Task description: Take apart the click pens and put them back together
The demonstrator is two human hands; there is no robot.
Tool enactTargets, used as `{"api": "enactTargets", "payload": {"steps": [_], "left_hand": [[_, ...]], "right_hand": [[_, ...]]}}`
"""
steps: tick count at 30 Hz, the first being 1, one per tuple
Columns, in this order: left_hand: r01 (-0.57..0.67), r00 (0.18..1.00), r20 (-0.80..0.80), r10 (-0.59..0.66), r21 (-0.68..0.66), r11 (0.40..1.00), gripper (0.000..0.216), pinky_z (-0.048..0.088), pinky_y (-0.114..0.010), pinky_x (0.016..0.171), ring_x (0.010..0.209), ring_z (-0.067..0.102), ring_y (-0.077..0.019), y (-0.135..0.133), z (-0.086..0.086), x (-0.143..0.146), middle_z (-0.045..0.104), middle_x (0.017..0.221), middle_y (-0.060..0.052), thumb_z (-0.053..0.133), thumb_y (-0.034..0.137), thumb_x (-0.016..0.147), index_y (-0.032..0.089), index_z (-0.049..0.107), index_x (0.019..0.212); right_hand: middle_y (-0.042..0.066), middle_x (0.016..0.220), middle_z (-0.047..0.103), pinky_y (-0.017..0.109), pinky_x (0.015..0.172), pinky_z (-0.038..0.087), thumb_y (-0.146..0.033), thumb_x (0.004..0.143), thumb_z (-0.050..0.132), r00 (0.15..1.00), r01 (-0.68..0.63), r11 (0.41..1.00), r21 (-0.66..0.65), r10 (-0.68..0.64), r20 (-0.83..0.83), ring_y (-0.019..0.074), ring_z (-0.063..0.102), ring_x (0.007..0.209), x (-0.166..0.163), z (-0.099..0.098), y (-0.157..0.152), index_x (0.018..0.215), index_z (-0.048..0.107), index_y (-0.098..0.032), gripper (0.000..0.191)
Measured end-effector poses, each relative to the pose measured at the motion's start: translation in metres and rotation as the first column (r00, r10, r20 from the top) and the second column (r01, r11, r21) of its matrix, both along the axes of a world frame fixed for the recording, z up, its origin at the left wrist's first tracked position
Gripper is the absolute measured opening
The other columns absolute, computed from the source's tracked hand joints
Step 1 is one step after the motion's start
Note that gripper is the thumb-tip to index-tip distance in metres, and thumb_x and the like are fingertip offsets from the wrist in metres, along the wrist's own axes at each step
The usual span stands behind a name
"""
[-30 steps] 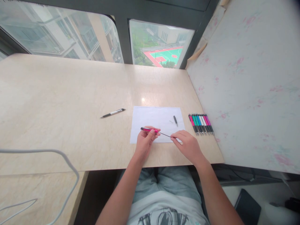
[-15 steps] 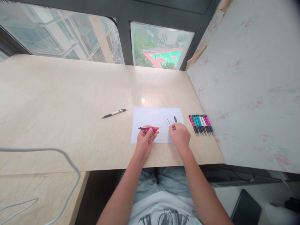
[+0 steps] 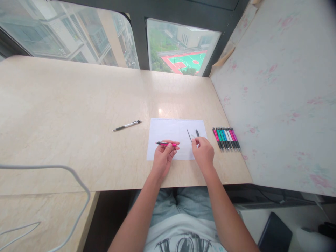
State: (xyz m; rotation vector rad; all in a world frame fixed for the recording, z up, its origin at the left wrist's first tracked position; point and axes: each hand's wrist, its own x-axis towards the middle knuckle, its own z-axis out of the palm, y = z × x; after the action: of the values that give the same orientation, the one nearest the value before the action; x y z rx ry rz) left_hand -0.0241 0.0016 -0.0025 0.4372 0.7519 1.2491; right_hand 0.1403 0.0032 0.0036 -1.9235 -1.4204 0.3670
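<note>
My left hand (image 3: 164,154) is closed on a pink pen barrel (image 3: 165,143), held level over a white sheet of paper (image 3: 172,131). My right hand (image 3: 202,150) rests on the sheet's right part, fingers pinched at a thin dark refill (image 3: 188,134) that lies on the paper. A small black pen tip piece (image 3: 197,132) lies just beyond my right fingertips.
A row of several coloured pens (image 3: 226,138) lies right of the sheet. A black and white pen (image 3: 127,125) lies alone to the left. A white cable (image 3: 65,175) curves over the table's near left. A patterned wall panel (image 3: 278,87) bounds the right side.
My right hand drew the thin refill out of the pink barrel and carried it up and to the right onto the paper. The left hand stayed put.
</note>
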Motion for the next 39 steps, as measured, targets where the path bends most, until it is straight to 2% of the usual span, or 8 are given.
{"api": "enactTargets", "payload": {"steps": [2, 4, 6, 8, 17, 26, 34, 39], "left_hand": [[0.003, 1.0, -0.015, -0.003, 0.007, 1.0, 0.02, 0.049, -0.02, 0.068, 0.077, 0.065, -0.0093, 0.0, 0.0, 0.0, 0.072, 0.1, -0.008, 0.077, 0.03, 0.079, 0.017, 0.069, 0.091], [-0.002, 1.0, -0.024, 0.002, 0.005, 1.0, 0.02, 0.048, -0.02, 0.068, 0.075, 0.062, -0.008, 0.0, -0.001, 0.001, 0.07, 0.098, -0.006, 0.079, 0.03, 0.078, 0.017, 0.07, 0.09], [-0.017, 0.999, -0.038, 0.017, 0.001, 1.0, 0.02, 0.048, -0.02, 0.069, 0.072, 0.06, -0.0075, 0.0, -0.001, 0.001, 0.068, 0.091, -0.003, 0.079, 0.029, 0.077, 0.017, 0.071, 0.09], [-0.017, 0.995, -0.101, 0.02, 0.025, 1.0, 0.018, 0.048, -0.022, 0.07, 0.072, 0.06, -0.0086, 0.0, 0.0, 0.001, 0.067, 0.084, -0.002, 0.078, 0.028, 0.078, 0.017, 0.071, 0.09], [0.178, 0.832, -0.554, -0.025, 0.225, 0.958, 0.015, 0.05, -0.028, 0.076, 0.082, 0.066, -0.0182, -0.002, 0.018, -0.002, 0.072, 0.089, -0.007, 0.075, 0.024, 0.079, 0.02, 0.074, 0.093], [0.035, 0.94, -0.34, -0.001, 0.094, 0.995, 0.017, 0.048, -0.022, 0.075, 0.077, 0.06, -0.0107, -0.001, 0.006, -0.009, 0.067, 0.085, -0.003, 0.077, 0.024, 0.078, 0.017, 0.071, 0.092], [0.002, 0.999, 0.053, -0.001, -0.026, 1.0, 0.015, 0.046, -0.013, 0.066, 0.071, 0.056, -0.004, -0.001, -0.003, -0.015, 0.064, 0.089, -0.002, 0.08, 0.02, 0.076, 0.017, 0.071, 0.087], [0.018, 0.993, 0.12, -0.012, -0.05, 0.999, 0.017, 0.045, -0.013, 0.064, 0.067, 0.053, -0.0031, -0.001, -0.001, -0.016, 0.063, 0.088, -0.002, 0.082, 0.02, 0.074, 0.016, 0.07, 0.086]], "right_hand": [[0.007, 0.085, 0.069, 0.037, 0.076, 0.052, -0.04, 0.089, 0.055, 0.897, -0.013, 1.0, 0.013, 0.017, -0.442, 0.0204, 0.064, 0.08, -0.006, 0.002, -0.008, 0.083, 0.066, -0.02, 0.024], [0.008, 0.092, 0.072, 0.041, 0.086, 0.056, -0.041, 0.089, 0.058, 0.55, -0.009, 1.0, 0.002, 0.006, -0.835, 0.0212, 0.068, 0.089, -0.015, 0.005, -0.016, 0.091, 0.067, -0.02, 0.023], [0.009, 0.102, 0.073, 0.043, 0.098, 0.054, -0.037, 0.087, 0.064, 0.204, -0.031, 0.999, -0.011, -0.004, -0.979, 0.0227, 0.069, 0.102, -0.024, 0.008, -0.021, 0.096, 0.068, -0.019, 0.021], [0.01, 0.109, 0.073, 0.043, 0.105, 0.051, -0.032, 0.086, 0.066, 0.017, -0.069, 0.997, -0.02, -0.019, -1.0, 0.0233, 0.067, 0.112, -0.031, 0.01, -0.024, 0.098, 0.069, -0.019, 0.018], [0.008, 0.098, 0.074, 0.034, 0.108, 0.05, -0.012, 0.082, 0.062, -0.19, -0.14, 0.987, -0.076, -0.102, -0.976, 0.0181, 0.071, 0.101, -0.033, 0.007, -0.027, 0.094, 0.07, -0.016, 0.015], [0.009, 0.106, 0.075, 0.033, 0.102, 0.053, -0.017, 0.079, 0.07, -0.005, -0.135, 0.989, -0.055, -0.056, -0.998, 0.0198, 0.07, 0.107, -0.027, 0.01, -0.035, 0.1, 0.064, -0.017, 0.022], [-0.002, 0.065, 0.062, 0.024, 0.054, 0.045, -0.047, 0.084, 0.066, 0.668, -0.087, 0.993, -0.078, 0.001, -0.744, 0.0116, 0.058, 0.056, -0.009, 0.002, -0.027, 0.084, 0.064, -0.019, 0.028], [-0.001, 0.066, 0.059, 0.027, 0.058, 0.042, -0.044, 0.091, 0.051, 0.86, -0.156, 0.981, -0.111, 0.08, -0.504, 0.0144, 0.055, 0.06, 0.003, 0.001, -0.01, 0.088, 0.068, -0.02, 0.029]]}}
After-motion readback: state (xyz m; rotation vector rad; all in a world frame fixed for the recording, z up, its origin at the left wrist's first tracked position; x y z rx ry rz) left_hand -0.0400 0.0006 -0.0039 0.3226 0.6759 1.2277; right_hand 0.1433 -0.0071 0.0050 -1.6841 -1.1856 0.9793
